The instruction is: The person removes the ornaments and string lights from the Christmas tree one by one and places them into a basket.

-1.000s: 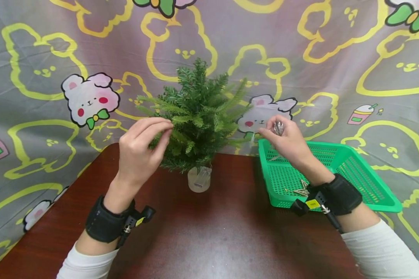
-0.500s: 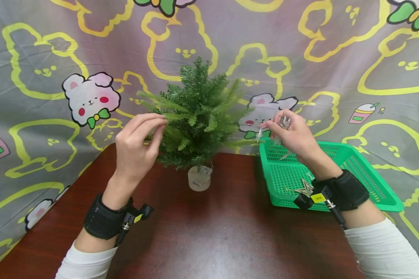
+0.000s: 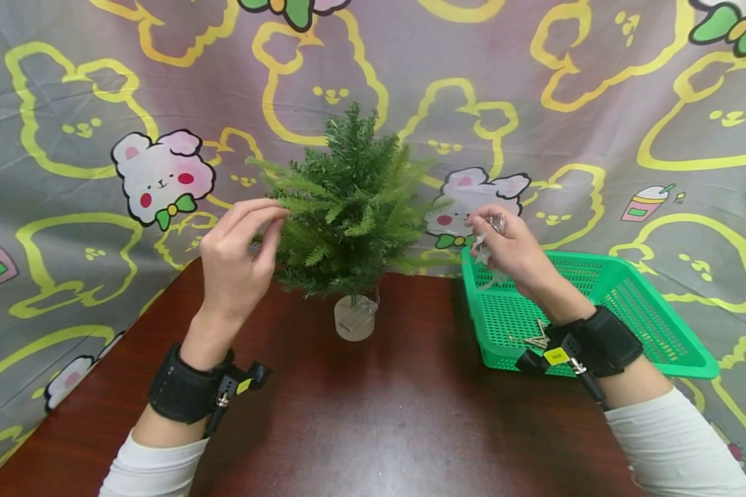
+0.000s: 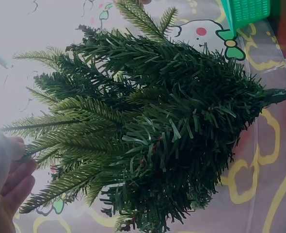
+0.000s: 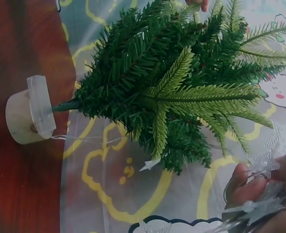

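A small artificial Christmas tree (image 3: 354, 214) stands upright on a round pale base (image 3: 351, 330), with a clear battery box (image 3: 362, 312) against it. At its left side my left hand (image 3: 239, 252) pinches the tip of a light green branch (image 4: 46, 145) between thumb and fingers. To the right of the tree, my right hand (image 3: 514, 250) holds a bunched string of clear star lights (image 5: 266, 194); some stars dangle below the fingers. A thin wire (image 5: 89, 140) runs from the battery box toward the tree, and one star (image 5: 149, 165) hangs under a branch.
A green plastic basket (image 3: 665, 304) sits at the right of the dark wooden table (image 3: 398, 414), partly behind the right forearm. Gold star-shaped pieces (image 3: 537, 338) lie inside it. A patterned cloth (image 3: 224, 69) hangs behind the table.
My left hand has shifted slightly left. The right hand moved right and then back a little left, with the star lights still in it.
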Tool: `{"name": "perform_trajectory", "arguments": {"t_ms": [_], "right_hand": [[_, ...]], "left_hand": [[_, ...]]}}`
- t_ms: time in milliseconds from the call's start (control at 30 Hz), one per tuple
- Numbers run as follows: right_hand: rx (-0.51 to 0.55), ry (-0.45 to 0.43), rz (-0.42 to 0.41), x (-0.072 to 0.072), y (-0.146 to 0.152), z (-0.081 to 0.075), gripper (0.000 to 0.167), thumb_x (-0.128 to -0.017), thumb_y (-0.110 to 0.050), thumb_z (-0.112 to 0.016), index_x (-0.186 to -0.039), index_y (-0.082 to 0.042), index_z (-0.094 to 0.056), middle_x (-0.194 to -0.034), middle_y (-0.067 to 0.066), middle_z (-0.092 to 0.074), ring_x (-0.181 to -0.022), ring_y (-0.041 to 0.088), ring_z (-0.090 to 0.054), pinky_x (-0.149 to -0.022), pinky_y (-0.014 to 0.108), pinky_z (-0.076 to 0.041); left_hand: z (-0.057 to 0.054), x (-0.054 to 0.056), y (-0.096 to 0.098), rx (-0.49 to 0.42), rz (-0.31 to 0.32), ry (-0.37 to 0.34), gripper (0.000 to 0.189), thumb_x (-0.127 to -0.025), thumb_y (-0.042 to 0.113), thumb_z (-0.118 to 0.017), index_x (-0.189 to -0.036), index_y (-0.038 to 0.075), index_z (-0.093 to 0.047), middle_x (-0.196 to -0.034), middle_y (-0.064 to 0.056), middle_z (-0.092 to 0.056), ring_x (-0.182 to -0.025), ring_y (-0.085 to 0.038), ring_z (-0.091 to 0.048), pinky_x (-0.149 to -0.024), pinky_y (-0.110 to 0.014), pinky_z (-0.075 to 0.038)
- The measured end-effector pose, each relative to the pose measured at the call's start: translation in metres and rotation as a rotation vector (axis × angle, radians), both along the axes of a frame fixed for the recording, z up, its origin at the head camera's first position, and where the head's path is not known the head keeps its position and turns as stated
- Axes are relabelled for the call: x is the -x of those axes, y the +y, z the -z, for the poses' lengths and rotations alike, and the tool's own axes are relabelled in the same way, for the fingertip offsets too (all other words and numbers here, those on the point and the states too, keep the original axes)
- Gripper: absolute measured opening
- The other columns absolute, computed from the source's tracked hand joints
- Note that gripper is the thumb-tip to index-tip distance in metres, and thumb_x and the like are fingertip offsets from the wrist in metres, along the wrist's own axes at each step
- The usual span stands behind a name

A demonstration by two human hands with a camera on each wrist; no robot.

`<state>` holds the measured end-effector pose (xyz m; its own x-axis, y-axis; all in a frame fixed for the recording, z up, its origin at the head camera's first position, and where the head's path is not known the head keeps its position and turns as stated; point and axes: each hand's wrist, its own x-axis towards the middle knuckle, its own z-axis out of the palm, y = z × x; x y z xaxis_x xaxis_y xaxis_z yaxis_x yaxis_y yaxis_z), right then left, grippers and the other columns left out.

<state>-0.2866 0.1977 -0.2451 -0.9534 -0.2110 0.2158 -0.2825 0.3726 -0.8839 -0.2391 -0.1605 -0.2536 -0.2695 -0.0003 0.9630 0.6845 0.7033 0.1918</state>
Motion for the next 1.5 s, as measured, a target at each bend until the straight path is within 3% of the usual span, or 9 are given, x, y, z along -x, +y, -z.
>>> {"name": "perform_trajectory", "arguments": {"t_ms": [200, 500, 667, 800, 1000, 1100, 1233, 1300, 1500], "right_hand": [[0.081, -0.126, -0.098, 0.003, 0.001, 0.003, 0.043, -0.103, -0.046, -0.045, -0.079, -0.011, -0.045, -0.071, -0.003, -0.051, -0.062, 0.011, -0.047, -0.050, 0.024, -0.039], [0.214, -0.309, -0.210, 0.008, 0.005, 0.007, 0.032, -0.100, -0.039, -0.056, -0.081, -0.013, -0.051, -0.083, -0.002, -0.059, -0.074, 0.011, -0.056, -0.053, 0.020, -0.040], [0.242, -0.311, -0.251, 0.009, 0.007, 0.012, 0.027, -0.099, -0.025, -0.062, -0.080, -0.012, -0.047, -0.080, -0.001, -0.061, -0.073, 0.013, -0.058, -0.063, 0.022, -0.050], [0.194, -0.317, -0.249, 0.008, 0.008, 0.014, 0.017, -0.100, -0.027, -0.059, -0.100, -0.012, -0.052, -0.075, -0.003, -0.056, -0.067, 0.012, -0.055, -0.064, 0.025, -0.051], [0.124, -0.315, -0.239, 0.008, 0.008, 0.014, 0.032, -0.102, -0.034, -0.054, -0.126, -0.013, -0.054, -0.075, -0.006, -0.047, -0.063, 0.012, -0.047, -0.076, 0.032, -0.055], [0.097, -0.298, -0.238, 0.009, 0.008, 0.015, 0.031, -0.102, -0.035, -0.054, -0.121, -0.011, -0.059, -0.074, -0.006, -0.045, -0.063, 0.012, -0.046, -0.080, 0.035, -0.057], [0.104, -0.275, -0.239, 0.009, 0.007, 0.019, 0.024, -0.101, -0.033, -0.056, -0.107, -0.011, -0.064, -0.073, -0.004, -0.046, -0.065, 0.014, -0.046, -0.074, 0.030, -0.056], [0.116, -0.268, -0.225, 0.009, 0.004, 0.020, 0.022, -0.101, -0.034, -0.057, -0.101, -0.012, -0.065, -0.077, -0.004, -0.049, -0.066, 0.014, -0.046, -0.070, 0.028, -0.053], [0.107, -0.248, -0.154, 0.007, -0.003, 0.020, 0.021, -0.100, -0.035, -0.059, -0.090, -0.017, -0.062, -0.079, -0.005, -0.050, -0.066, 0.014, -0.047, -0.066, 0.028, -0.049]], "left_hand": [[0.001, 0.002, -0.002, -0.010, -0.002, -0.016, 0.013, -0.095, 0.009, -0.066, -0.097, 0.003, -0.077, -0.102, -0.014, -0.074, -0.094, -0.030, -0.071, -0.085, -0.041, -0.056], [0.002, 0.008, -0.008, -0.049, -0.022, -0.026, 0.012, -0.094, 0.010, -0.067, -0.094, 0.003, -0.078, -0.100, -0.013, -0.075, -0.092, -0.030, -0.071, -0.085, -0.033, -0.056], [0.002, 0.012, -0.011, -0.068, -0.029, -0.027, 0.012, -0.094, 0.009, -0.067, -0.094, 0.003, -0.078, -0.101, -0.013, -0.075, -0.090, -0.030, -0.072, -0.080, -0.016, -0.050], [0.002, 0.014, -0.013, -0.074, -0.040, -0.034, 0.013, -0.094, 0.008, -0.066, -0.094, 0.002, -0.078, -0.101, -0.013, -0.075, -0.090, -0.031, -0.071, -0.072, -0.013, -0.043], [0.002, 0.016, -0.015, -0.091, -0.051, -0.053, 0.013, -0.094, 0.007, -0.066, -0.095, 0.002, -0.077, -0.104, -0.013, -0.075, -0.091, -0.031, -0.071, -0.069, -0.018, -0.045], [0.002, 0.016, -0.015, -0.099, -0.049, -0.056, 0.012, -0.093, 0.008, -0.067, -0.095, 0.002, -0.077, -0.105, -0.013, -0.075, -0.095, -0.031, -0.071, -0.075, -0.019, -0.049], [0.001, 0.015, -0.014, -0.120, -0.036, -0.035, 0.013, -0.093, 0.009, -0.067, -0.098, 0.000, -0.076, -0.110, -0.013, -0.074, -0.102, -0.030, -0.070, -0.090, -0.031, -0.055], [0.000, 0.013, -0.012, -0.148, -0.028, -0.004, 0.016, -0.093, 0.010, -0.066, -0.100, -0.001, -0.075, -0.112, -0.013, -0.073, -0.105, -0.030, -0.069, -0.094, -0.038, -0.054], [-0.006, 0.003, -0.001, -0.243, -0.014, 0.150, 0.021, -0.090, 0.017, -0.066, -0.100, -0.001, -0.073, -0.107, -0.018, -0.071, -0.104, -0.034, -0.066, -0.095, -0.034, -0.051]]}}
